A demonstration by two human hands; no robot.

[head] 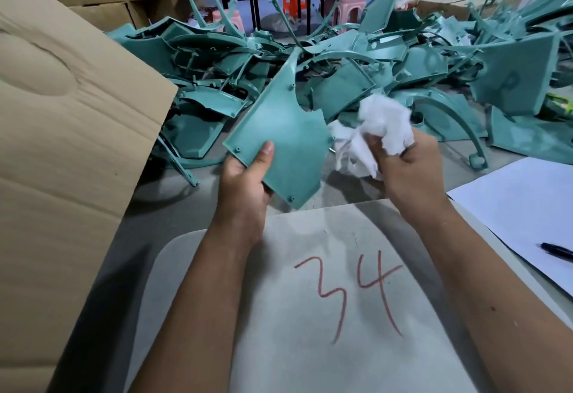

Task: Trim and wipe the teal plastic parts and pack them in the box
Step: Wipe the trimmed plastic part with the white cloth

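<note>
Grey worktable (173,222) carries a large heap of teal parts (387,60), apparently unprocessed. Left of the heap, cardboard box (71,132); contents hidden. Front of the heap: left hand (246,181) grips one teal panel (280,132); right hand (412,169) clutches a white rag (386,127) just beside it. Wiping under way; most work remains.

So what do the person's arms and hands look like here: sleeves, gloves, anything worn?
Both forearms are bare as far as the frame shows, with no sleeves in view. The left hand and right hand wear no gloves, and no rings, watch or wristband show.
</note>
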